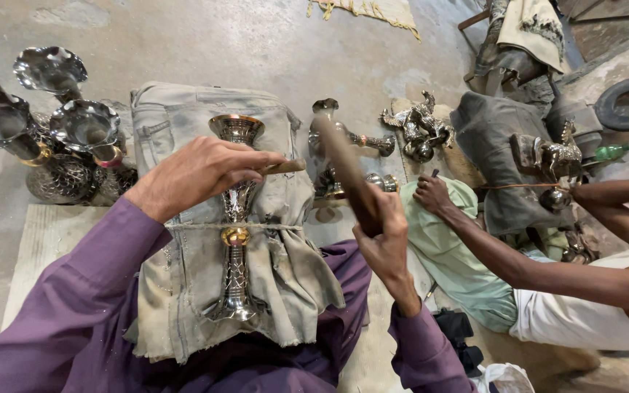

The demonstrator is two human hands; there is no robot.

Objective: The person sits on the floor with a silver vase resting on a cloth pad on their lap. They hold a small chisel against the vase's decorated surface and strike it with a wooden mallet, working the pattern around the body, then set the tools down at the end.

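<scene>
Silver engraved metal vase (236,218) with a brass-coloured ring round its stem lies lengthwise on a worn grey denim cloth (183,276) draped over the person's lap, tied down by a thin cord across the stem. Left hand (202,171) sits over the vase just below its flared mouth, fingers curled around a short wooden stick (285,167). Right hand (384,236), to the right of the vase, is clenched around a long dark wooden bar (347,171) raised at an angle. Left of the vase, about 4 more silver flared vases (52,124) stand on the concrete floor (242,44). Well to the right of the vase, a co-worker's hand (432,195) rests on a pale green cloth (453,255), near some small metal bird figurines (418,125).
</scene>
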